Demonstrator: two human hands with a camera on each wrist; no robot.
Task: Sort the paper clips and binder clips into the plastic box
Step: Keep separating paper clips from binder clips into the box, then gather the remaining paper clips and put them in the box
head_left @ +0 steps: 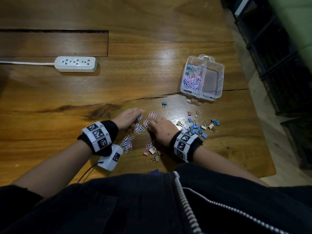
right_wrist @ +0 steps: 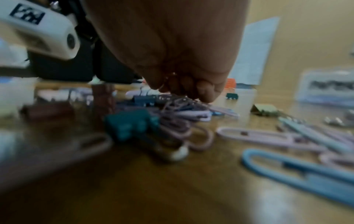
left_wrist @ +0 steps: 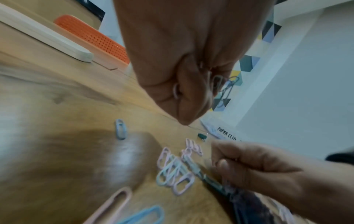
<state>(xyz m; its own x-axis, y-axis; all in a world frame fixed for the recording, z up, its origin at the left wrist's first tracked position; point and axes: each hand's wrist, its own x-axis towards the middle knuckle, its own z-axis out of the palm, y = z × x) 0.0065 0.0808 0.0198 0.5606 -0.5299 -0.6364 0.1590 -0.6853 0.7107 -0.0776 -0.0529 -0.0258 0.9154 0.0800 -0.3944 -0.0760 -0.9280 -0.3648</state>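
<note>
While both hands work the paper clips (head_left: 139, 128) on the wooden table (head_left: 152, 27), left hand (head_left: 127, 119) fingers curled round several clips, right hand (head_left: 161, 129) pinching more, binder clips (head_left: 197, 126) scattered right, plastic box (head_left: 211, 94) beyond, 1 compartment holding paper clips.

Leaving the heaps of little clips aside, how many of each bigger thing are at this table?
Plastic box: 1
Power strip: 1
Hands: 2, the left hand holding paper clips, and the right hand
Total: 4
</note>
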